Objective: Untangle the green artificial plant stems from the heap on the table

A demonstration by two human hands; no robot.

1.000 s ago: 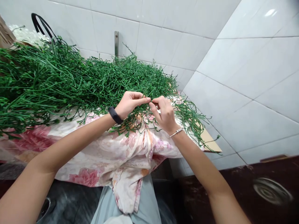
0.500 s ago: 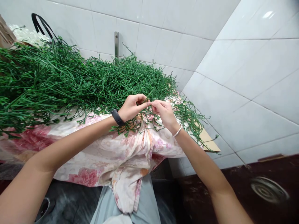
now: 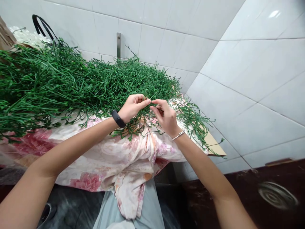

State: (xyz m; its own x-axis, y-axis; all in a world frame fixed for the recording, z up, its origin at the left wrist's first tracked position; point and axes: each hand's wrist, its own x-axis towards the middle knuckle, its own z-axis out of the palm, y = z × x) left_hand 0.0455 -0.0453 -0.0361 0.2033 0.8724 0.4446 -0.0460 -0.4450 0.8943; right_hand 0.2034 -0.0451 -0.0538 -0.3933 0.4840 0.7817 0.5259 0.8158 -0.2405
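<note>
Cloth with a flower print (image 3: 95, 160) hangs over the front edge of the bench (image 3: 217, 147), whose pale corner juts out bare at the right. A tiled wall (image 3: 181, 41) rises close behind the heap of green plastic stems (image 3: 71, 76), while a second wall (image 3: 250, 82) slants off on the right; the freest room lies above the heap and on the near side of the hands.

Two hands meet over the heap's near right edge: one black wristband on the left, one thin bracelet (image 3: 178, 135) on the right. One metal strip (image 3: 118, 44) stands against the tiles. The stems are too tangled to count.

Thumb and forefinger of the left hand (image 3: 132, 107) pinch a thin green stem (image 3: 144, 91); its visible part points up and away toward the wall, long axis roughly front to back. The right hand (image 3: 168, 119) has thumb and forefinger parted, the forefinger's tip just beside the left fingertips; whether it touches the stem I cannot tell.
</note>
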